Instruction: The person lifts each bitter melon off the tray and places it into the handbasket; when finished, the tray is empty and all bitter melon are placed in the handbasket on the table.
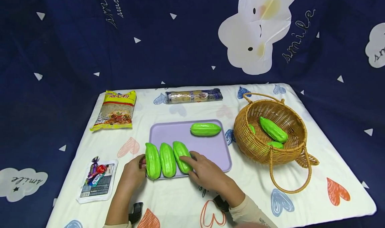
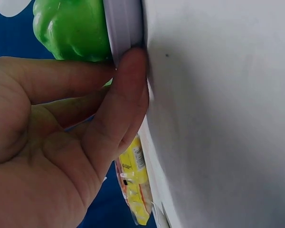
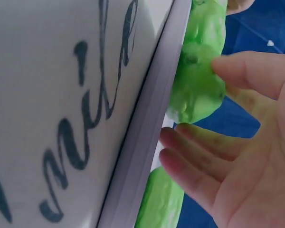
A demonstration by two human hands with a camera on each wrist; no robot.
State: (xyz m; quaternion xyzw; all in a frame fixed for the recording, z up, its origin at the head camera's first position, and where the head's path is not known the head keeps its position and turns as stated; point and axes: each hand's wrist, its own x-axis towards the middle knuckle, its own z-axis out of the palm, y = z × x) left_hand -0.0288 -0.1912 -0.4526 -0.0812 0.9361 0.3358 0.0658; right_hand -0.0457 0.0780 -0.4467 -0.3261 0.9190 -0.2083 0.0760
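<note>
Three green bitter melons, the left (image 1: 153, 161), middle (image 1: 167, 160) and right (image 1: 180, 151), lie side by side on the front left of a lilac tray (image 1: 168, 131). My left hand (image 1: 134, 171) pinches the tray's left rim beside the left melon; the left wrist view shows fingertips against the rim. My right hand (image 1: 207, 170) holds the right melon, one digit across its top and other fingertips at its side near the tray edge (image 3: 147, 104). Another bitter melon (image 1: 206, 129) lies crosswise at the tray's back right.
A wicker basket (image 1: 249, 142) with two handles stands at right, several bitter melons inside. A noodle-like long packet (image 1: 192, 96) lies at the back, a yellow food bag (image 1: 117, 111) at back left. Wrapped sweets (image 1: 96, 174) lie on a flat white package (image 1: 100, 189) at front left.
</note>
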